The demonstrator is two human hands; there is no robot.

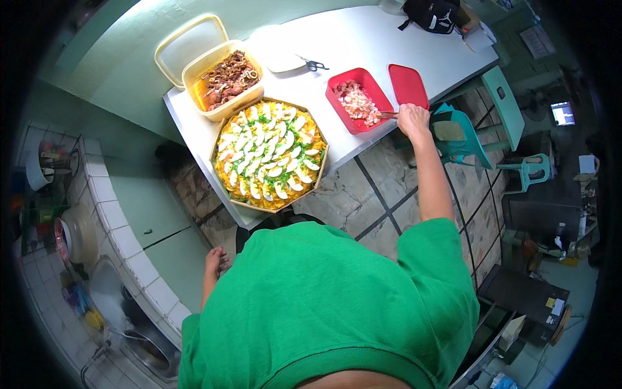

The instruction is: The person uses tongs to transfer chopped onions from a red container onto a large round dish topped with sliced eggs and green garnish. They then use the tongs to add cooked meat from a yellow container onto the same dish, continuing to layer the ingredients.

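So the right hand (413, 120) is wrapped snugly around a utensil (388, 115), far end in the chopped pink bits (357, 102) inside the red tub (342, 114) on the white table (295, 88). Left hand (216, 261) hangs low, fingers half curled, looks empty.

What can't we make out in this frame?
All in the head view:
- Utensil: handle mostly hidden by the right hand; exact type unclear.
- Left hand: small, with curled fingers hiding the palm; can't tell if it holds anything.
- Person's legs: mostly hidden by the green T-shirt.
- Black backpack: top cut off by the upper edge.
- Lit screen: content too small.
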